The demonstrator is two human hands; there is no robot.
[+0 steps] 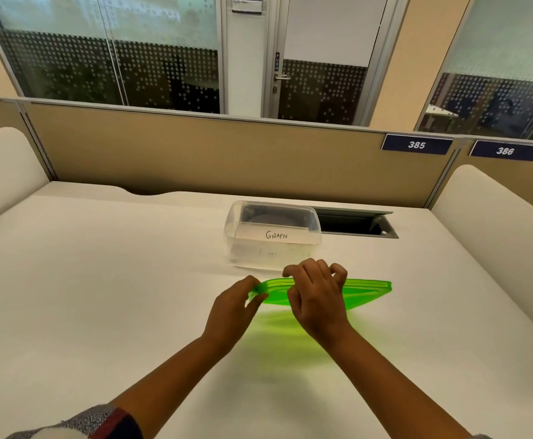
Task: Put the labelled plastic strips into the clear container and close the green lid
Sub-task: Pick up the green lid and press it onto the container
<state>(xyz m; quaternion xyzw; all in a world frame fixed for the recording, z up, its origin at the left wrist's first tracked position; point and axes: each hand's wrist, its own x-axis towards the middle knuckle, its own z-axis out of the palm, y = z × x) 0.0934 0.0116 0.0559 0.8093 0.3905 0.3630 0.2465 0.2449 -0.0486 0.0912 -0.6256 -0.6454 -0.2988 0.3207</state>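
Observation:
The clear container (273,237) stands open on the white desk, with white labelled strips inside; the top one reads "GIRAFEE" (276,235). Just in front of it the translucent green lid (366,291) is lifted off the desk and tilted, casting a green glow on the surface below. My left hand (235,307) pinches the lid's left corner. My right hand (317,294) is over the lid's middle with its fingers curled at the far rim; whether it grips the lid is unclear.
A recessed cable hatch (357,224) lies open in the desk right behind the container. A tan partition (195,153) with number plates 385 and 386 closes the back, and white side panels (496,217) flank the desk.

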